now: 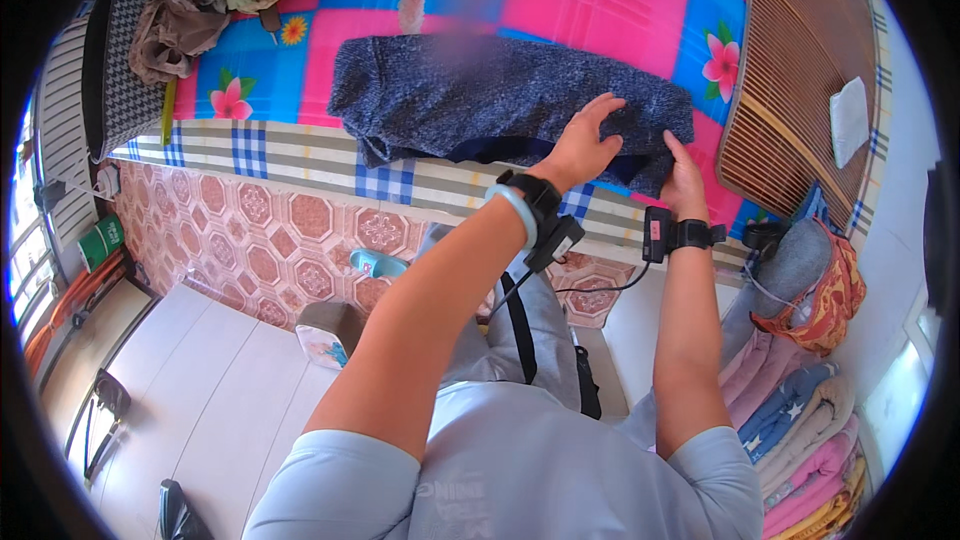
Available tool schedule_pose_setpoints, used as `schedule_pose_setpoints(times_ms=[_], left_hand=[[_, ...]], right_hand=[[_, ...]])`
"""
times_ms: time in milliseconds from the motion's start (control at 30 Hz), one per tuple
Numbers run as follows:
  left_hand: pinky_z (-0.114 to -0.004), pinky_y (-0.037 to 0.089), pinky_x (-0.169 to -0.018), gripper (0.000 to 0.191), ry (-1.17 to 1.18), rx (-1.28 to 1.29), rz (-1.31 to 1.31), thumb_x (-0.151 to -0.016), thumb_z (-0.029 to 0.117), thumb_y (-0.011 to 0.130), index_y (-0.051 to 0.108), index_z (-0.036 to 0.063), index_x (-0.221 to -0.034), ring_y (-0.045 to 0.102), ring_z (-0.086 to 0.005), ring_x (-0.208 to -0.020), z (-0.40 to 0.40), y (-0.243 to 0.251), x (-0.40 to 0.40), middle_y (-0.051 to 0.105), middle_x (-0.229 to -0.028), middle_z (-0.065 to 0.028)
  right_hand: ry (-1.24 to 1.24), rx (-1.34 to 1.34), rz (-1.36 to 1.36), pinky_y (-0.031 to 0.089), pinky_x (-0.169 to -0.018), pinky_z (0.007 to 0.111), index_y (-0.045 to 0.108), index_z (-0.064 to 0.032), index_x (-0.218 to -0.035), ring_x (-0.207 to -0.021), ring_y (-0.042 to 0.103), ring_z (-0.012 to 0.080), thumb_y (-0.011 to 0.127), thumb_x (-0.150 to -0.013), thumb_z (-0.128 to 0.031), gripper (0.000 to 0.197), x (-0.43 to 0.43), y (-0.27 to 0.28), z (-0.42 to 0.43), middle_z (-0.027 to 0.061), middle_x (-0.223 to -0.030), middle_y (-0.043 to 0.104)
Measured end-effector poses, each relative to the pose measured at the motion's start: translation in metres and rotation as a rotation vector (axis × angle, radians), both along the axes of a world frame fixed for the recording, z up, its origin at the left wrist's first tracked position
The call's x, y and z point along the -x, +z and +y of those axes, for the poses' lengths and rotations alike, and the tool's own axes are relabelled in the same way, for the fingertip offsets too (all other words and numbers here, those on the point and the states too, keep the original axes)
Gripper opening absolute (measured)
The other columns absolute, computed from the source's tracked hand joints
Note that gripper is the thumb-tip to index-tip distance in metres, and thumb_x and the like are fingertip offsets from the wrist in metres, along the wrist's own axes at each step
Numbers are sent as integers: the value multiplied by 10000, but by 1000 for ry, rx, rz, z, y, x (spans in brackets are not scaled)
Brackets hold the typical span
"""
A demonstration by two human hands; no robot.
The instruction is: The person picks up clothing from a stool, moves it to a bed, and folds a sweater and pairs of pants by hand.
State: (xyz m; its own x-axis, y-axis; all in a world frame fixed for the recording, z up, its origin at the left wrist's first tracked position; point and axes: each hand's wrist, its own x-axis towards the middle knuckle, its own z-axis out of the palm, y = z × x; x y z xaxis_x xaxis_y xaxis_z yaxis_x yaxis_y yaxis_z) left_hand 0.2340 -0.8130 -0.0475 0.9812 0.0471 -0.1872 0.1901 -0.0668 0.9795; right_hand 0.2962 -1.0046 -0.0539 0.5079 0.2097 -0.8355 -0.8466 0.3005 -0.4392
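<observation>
A dark blue knitted garment [480, 97], folded into a long strip, lies along the near edge of a bed with a pink and blue flowered sheet [585, 0]. My left hand [585, 142] rests over the garment's right part, fingers apart and pointing to the upper right. At the garment's right end, my right hand [682, 176] has its thumb on top of the cloth; its other fingers are partly hidden, so a grip cannot be made out. Both wrists wear black straps with small cabled devices.
Crumpled clothes [169, 30] lie at the upper left beside a houndstooth-patterned item [135, 52]. A slatted mat [795, 90] carries a white packet [849, 122]. Folded blankets [795, 420] are stacked at lower right. A stool [330, 334] and a blue slipper [379, 263] are on the floor.
</observation>
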Motion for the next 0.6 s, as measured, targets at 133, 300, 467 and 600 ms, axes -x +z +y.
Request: schedule_pose_setpoints(times_ms=[133, 300, 467, 600], left_hand=[[-313, 316, -925, 546, 144, 255, 116, -807, 230, 560, 329, 82, -1279, 351, -224, -1165, -3, 11, -9, 390, -1242, -106], [-323, 292, -942, 586, 233, 540, 396, -846, 408, 456, 320, 41, -1283, 409, -202, -1100, 27, 6, -2, 424, -1217, -109], [-398, 244, -978, 577, 301, 709, 315, -885, 477, 286, 319, 59, -1282, 340, -211, -1193, 76, 15, 31, 366, -1298, -95], [-381, 273, -963, 609, 379, 804, 368, -867, 512, 315, 363, 42, -1252, 378, -219, -1158, 102, 1, 63, 410, -1252, -116]], right_hand=[[57, 263, -261, 430, -789, 315, 499, -18, -1068, -881, 542, 190, 601, -671, -8, 410, -2, 3, 3, 58, -958, 576], [183, 230, -686, 432, -762, 271, 366, -4, -1176, -856, 531, 149, 578, -662, 30, 557, 32, 64, 78, 74, -997, 525], [202, 228, -701, 434, -692, 226, 343, 1, -1153, -803, 520, 106, 575, -701, 18, 508, 56, 96, 136, 79, -943, 525], [224, 157, -729, 434, -671, 226, 356, 0, -1129, -764, 511, 102, 582, -687, 6, 496, 73, 118, 188, 76, -907, 517]])
